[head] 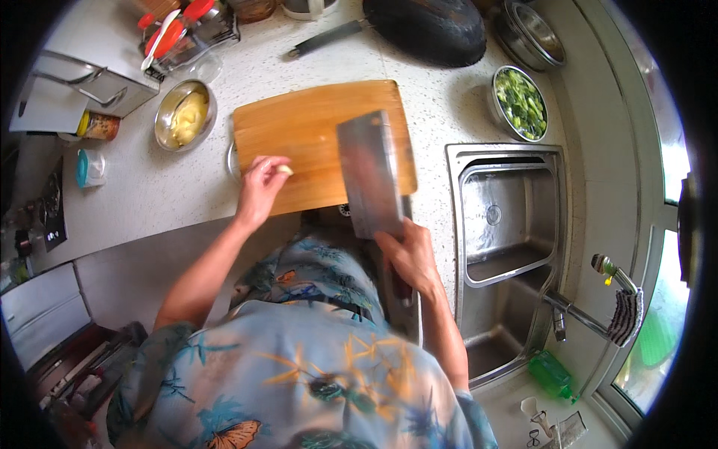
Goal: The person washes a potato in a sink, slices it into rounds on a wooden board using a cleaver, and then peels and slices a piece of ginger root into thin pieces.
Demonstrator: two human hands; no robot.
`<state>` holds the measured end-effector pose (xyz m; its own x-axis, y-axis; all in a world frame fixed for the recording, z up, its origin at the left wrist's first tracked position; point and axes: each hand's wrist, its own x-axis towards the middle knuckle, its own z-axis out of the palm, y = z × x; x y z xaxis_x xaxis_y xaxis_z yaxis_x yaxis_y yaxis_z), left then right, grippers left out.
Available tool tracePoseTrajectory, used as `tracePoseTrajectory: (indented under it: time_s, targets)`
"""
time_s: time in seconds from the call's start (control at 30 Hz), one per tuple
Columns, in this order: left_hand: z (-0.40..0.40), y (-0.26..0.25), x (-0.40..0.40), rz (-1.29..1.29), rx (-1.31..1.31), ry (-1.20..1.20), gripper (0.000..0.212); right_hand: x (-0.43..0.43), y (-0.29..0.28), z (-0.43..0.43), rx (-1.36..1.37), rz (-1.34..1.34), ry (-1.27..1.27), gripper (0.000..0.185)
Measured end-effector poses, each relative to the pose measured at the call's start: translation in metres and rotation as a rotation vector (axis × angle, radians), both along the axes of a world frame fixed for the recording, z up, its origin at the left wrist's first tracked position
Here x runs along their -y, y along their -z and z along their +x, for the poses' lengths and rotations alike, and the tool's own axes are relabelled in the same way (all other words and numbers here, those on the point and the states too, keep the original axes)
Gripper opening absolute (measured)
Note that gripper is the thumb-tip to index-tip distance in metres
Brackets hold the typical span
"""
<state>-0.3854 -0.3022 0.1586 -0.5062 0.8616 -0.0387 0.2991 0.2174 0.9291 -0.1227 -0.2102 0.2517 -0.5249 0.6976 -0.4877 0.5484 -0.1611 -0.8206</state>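
Observation:
My left hand [262, 188] pinches a small pale piece [285, 169], perhaps a garlic clove, over the left front part of a wooden cutting board [303, 123]. In my right hand [412, 255] is a wide-bladed cleaver [367, 174]; its broad blade is blurred and overlaps the board's right side. The cleaver's dark handle runs down from my palm. Left of the board stands a metal bowl [162, 120] with a pale yellow food [189, 118] in it. Chopped green vegetables [519, 101] fill another metal bowl [497, 115] to the right.
A double stainless steel sink [507, 224] with a faucet [578, 317] lies at the right. Behind the board are a black pan [429, 31] and stacked metal bowls [530, 33]. Red-lidded jars [168, 42] stand at the back left. A green bottle [549, 373] lies beyond the sink.

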Motion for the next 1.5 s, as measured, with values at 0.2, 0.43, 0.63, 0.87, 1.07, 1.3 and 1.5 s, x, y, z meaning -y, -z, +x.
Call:
tracePoseTrajectory:
  time_s: [0.2,0.43,0.63,0.87,1.07,1.3,1.5]
  targets:
    - [-0.020,0.014,0.000,0.026,-0.067,-0.047,0.019,0.024,0.007,-0.073,0.140,0.564,-0.245,0.019]
    - [-0.025,0.007,-0.007,0.106,-0.437,-0.002,0.019,0.041,0.018,-0.101,0.278,0.785,-0.350,0.012]
    - [-0.019,0.017,-0.002,0.178,-0.339,-0.242,0.015,0.041,0.014,-0.113,0.382,0.770,-0.424,0.016]
    - [-0.004,0.013,-0.013,0.065,-0.606,-0.279,0.010,0.036,0.024,-0.117,0.319,0.911,-0.473,0.009]
    - [0.005,0.030,-0.016,0.202,-0.719,-0.372,0.007,0.037,0.030,-0.116,0.297,0.887,-0.497,0.008]
    - [0.009,0.029,-0.022,-0.018,-0.757,-0.353,0.012,0.026,0.014,-0.109,0.301,0.790,-0.561,0.010]
    - [0.009,0.038,-0.021,-0.068,-0.795,-0.305,0.014,0.022,0.003,-0.107,0.258,0.750,-0.616,0.003]
